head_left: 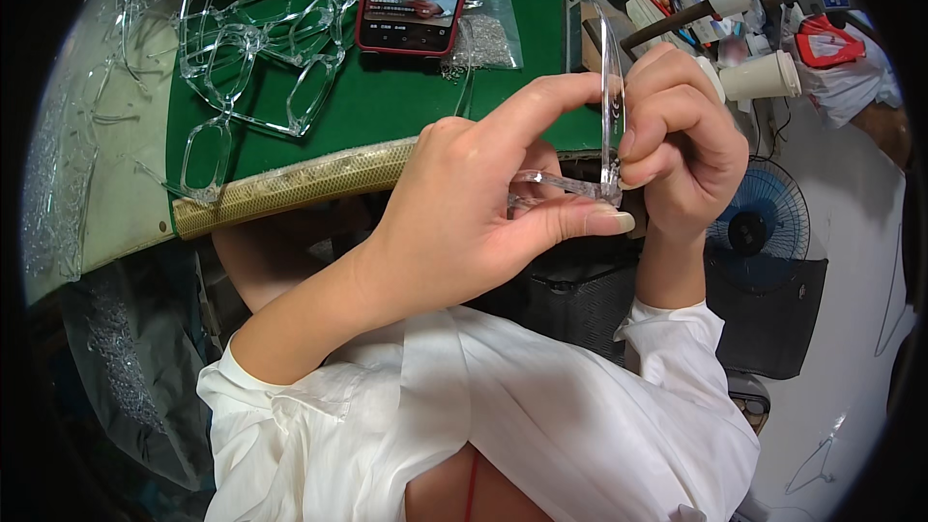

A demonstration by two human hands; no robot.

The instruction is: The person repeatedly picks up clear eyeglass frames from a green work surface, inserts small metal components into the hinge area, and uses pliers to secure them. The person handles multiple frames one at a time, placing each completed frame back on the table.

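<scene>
My left hand is closed around a clear plastic eyeglass frame, held just over the table's front edge. One clear temple of it points up and away, with the left index finger against it and the thumb under the hinge corner. Close by on the right, my right hand is closed, thumb and fingertips pinched together beside the hinge. Whatever those fingertips hold is hidden or too small to make out. The lens part of the frame is mostly covered by my left hand.
Several clear eyeglass frames lie heaped on the green mat at left. A red-edged phone and a small bag of tiny metal parts are behind my hands. A gold-coloured strip edges the table. A blue fan stands right.
</scene>
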